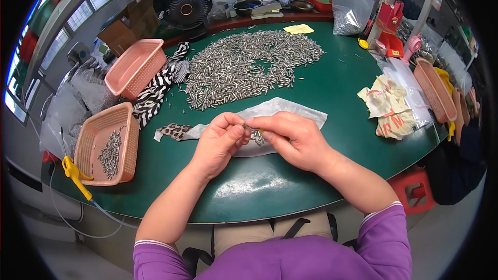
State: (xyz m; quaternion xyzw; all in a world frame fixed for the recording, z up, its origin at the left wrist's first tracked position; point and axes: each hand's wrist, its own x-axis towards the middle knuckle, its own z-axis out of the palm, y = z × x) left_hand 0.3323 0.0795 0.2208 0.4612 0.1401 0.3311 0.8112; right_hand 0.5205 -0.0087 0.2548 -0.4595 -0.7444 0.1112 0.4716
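Note:
My left hand [220, 139] is closed, thumb and forefinger pinching a tiny dark metal piece [245, 126] above the middle of the table. From the right, my right hand [293, 137] meets it, its forefinger stretched to the same piece and its other fingers curled. A small yellow bit shows by the right fingertips; what it belongs to is hidden. Beneath both hands lies a whitish cloth [306, 112] with several small metal pieces [258, 137] on it, partly covered by my fingers. Beyond it spreads a large heap of small silvery metal cylinders [228, 80].
At left, a pink basket [132, 148] holds some cylinders, with a yellow air gun [75, 176] beside it. Another pink basket [148, 75] stands behind, near a zebra-striped cloth [153, 96]. Crumpled cream cloth [389, 106] and a narrow basket [436, 91] lie right. People sit farther back.

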